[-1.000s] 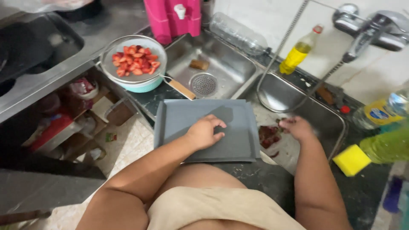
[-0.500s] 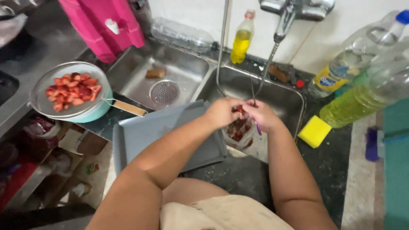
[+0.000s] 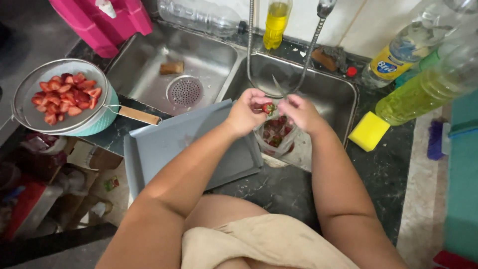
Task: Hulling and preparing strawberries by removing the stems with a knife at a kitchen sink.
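Now | L hand [image 3: 247,112] pinches strawberry [image 3: 269,107] | R hand [image 3: 298,110] grips knife [image 3: 277,85], blade pointing up-left, prob.

Strainer [image 3: 59,97] left of board [image 3: 194,144], sponge [image 3: 369,131] prob. right.

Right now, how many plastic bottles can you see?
4: a clear bottle lying behind the left basin, a yellow bottle by the tap hose, and a clear labelled one and a green one at right. More may sit off-frame.
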